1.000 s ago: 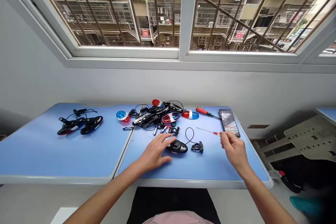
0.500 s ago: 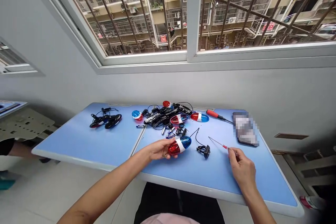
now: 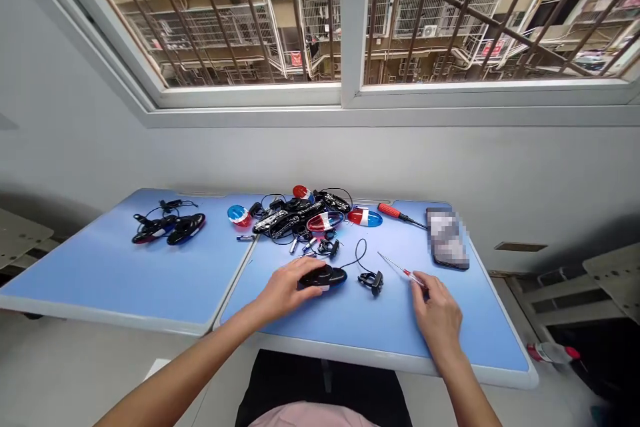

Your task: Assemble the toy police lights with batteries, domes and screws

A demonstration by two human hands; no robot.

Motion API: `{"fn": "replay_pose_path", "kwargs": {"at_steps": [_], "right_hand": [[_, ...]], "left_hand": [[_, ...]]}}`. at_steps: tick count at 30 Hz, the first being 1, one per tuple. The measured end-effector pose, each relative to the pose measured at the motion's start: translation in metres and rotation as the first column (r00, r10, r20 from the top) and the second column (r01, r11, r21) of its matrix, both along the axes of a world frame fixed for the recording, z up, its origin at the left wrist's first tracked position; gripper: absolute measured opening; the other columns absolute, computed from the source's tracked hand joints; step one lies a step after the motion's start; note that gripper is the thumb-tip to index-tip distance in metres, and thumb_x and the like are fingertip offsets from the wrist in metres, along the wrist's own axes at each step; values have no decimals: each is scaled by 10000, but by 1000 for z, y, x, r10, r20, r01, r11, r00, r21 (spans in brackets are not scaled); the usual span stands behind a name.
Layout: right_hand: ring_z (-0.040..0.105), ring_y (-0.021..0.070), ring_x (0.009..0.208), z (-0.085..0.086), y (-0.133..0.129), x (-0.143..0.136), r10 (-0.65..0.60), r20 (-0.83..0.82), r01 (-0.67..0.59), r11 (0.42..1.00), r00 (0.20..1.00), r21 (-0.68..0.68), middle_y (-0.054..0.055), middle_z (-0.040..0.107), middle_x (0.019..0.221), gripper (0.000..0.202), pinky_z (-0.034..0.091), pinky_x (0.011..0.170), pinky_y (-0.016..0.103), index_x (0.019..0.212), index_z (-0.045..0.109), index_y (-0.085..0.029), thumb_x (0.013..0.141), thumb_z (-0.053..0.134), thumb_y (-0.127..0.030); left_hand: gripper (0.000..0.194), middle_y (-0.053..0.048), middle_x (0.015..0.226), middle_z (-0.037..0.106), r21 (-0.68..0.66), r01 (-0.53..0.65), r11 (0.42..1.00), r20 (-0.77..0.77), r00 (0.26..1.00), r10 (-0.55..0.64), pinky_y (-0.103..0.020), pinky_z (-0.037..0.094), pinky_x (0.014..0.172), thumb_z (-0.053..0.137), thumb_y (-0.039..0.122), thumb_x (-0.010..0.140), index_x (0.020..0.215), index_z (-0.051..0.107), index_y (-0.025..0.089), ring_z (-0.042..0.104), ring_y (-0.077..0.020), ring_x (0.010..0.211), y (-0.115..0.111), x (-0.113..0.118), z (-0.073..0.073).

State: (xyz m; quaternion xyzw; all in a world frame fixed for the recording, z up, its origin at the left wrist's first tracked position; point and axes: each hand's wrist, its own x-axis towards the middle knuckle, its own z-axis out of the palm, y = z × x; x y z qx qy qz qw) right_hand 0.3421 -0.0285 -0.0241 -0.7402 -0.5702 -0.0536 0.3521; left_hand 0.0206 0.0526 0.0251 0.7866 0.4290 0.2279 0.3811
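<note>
My left hand [image 3: 294, 285] is closed around the far end of a bicycle siren light [image 3: 330, 276], its black base facing up and its coloured lens underneath. A thin cable runs from it to a black clamp switch [image 3: 371, 281] lying on the table. To the right, my right hand [image 3: 436, 310] pinches the handle of a small red screwdriver [image 3: 409, 273], the thin shaft pointing to the upper left, low over the tabletop. Behind both hands lies a heap of black housings [image 3: 293, 213] with wires, beside a red and blue lens cover [image 3: 365, 217].
Two joined blue tables [image 3: 165, 293] stand below a barred window. Finished-looking siren lights [image 3: 186, 229] rest at the left. A larger red-handled screwdriver [image 3: 395, 212] lies near a phone [image 3: 447, 238] at the right. Small batteries [image 3: 294, 245] are scattered before the heap.
My left hand has turned the siren light over, from coloured lens up to black base up, and set it lower. The right hand has lowered slightly with the small screwdriver. The view shifted.
</note>
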Motion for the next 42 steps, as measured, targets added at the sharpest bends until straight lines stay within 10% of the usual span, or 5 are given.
{"fn": "replay_pose_path", "kwargs": {"at_steps": [6,26,33,42], "right_hand": [[607,198,873,3,0,-7,-53,209,63,997,977,-41,48,707,930,319,368,611,286,1012,656,-194,988,393,-373],[594,221,915,4,4,-9,-39,363,74,994,931,-82,63,689,998,363,371,575,301,989,624,-208,1006,329,-419],[602,235,891,4,7,-7,-30,352,53,997,936,-55,58,688,963,365,416,601,333,978,619,-220,987,321,-432],[614,261,844,-1,8,-1,17,318,-21,1000,948,10,68,690,950,406,476,682,385,976,606,-233,955,299,-498]], "left_hand": [[505,-88,1266,615,460,77,885,-150,989,-8,-401,519,936,630,222,890,1372,484,256,559,-255,1156,-14,-6,-23],[483,-99,1249,624,379,1,926,51,998,-22,-397,511,936,680,272,875,1333,531,244,566,-246,1119,-13,-16,-14],[173,-65,988,706,483,-214,849,-19,967,255,-335,509,809,564,260,949,1055,691,210,634,-210,931,22,-41,-5],[148,-43,905,697,553,-179,813,-201,919,339,-271,462,693,560,229,942,984,701,218,648,-187,830,35,-36,4]]}}
